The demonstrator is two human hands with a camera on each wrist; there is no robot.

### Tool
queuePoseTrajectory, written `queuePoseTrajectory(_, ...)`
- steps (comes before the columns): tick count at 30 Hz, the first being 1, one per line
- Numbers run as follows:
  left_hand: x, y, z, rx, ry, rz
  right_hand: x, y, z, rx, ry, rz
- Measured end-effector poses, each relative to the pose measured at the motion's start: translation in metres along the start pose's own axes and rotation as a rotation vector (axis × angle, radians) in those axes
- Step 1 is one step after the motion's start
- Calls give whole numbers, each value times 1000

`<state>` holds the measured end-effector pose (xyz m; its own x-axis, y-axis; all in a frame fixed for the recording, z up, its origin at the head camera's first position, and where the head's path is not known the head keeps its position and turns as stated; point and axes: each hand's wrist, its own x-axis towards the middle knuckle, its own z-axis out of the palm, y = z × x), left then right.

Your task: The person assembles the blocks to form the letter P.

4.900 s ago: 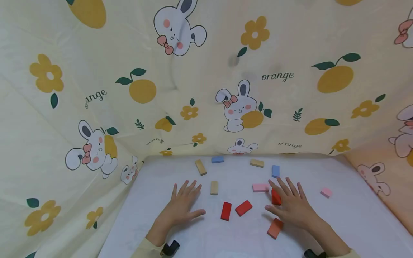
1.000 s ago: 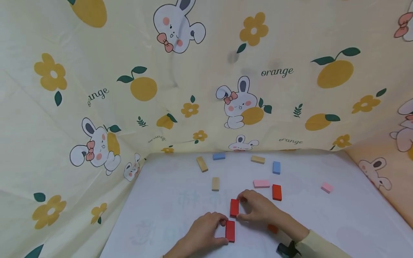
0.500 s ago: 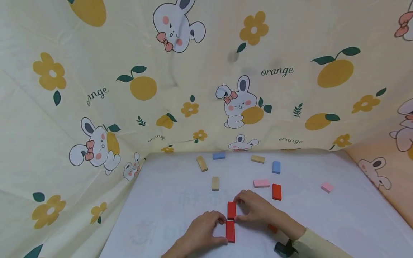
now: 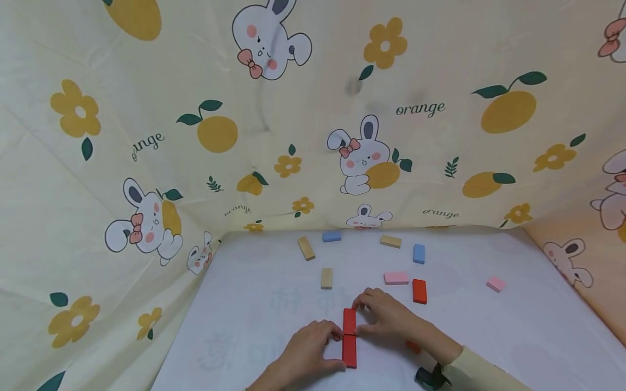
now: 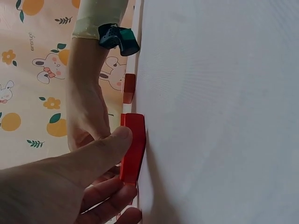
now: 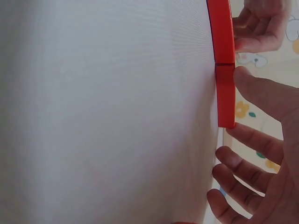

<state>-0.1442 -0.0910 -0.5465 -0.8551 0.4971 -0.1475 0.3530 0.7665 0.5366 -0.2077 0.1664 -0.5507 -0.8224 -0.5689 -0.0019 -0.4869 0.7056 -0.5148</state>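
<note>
1. Two red blocks, near one [image 4: 349, 351] and far one [image 4: 349, 321], are lying end to end on the white table [image 4: 513, 336]; likely light, rigid, smooth; best pinched by their long edges.
2. Left hand [image 4: 305, 355] is pinching the near block; right hand [image 4: 388, 317] is pinching the far block.
3. Backdrop cloth [image 4: 313, 108] is reading "orange".

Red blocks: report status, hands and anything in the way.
Left hand grips near red block. Right hand pinches far red block. Blocks end to end, touching. Third red block lies apart, not obstructing.
</note>
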Motion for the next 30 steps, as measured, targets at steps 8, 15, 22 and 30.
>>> queuePoseTrajectory(8,1,-1,2,7,-2,-8,-2,-2,-2,9,-18,0)
queuePoseTrajectory(15,1,0,3,2,-6,-16,-1,0,-1,3,-25,-8)
queuePoseTrajectory(22,1,1,2,-17,-14,-27,-2,1,0,-4,-12,-16)
queuePoseTrajectory(30,2,-2,2,-26,-17,-11,-1,3,1,2,-20,-5)
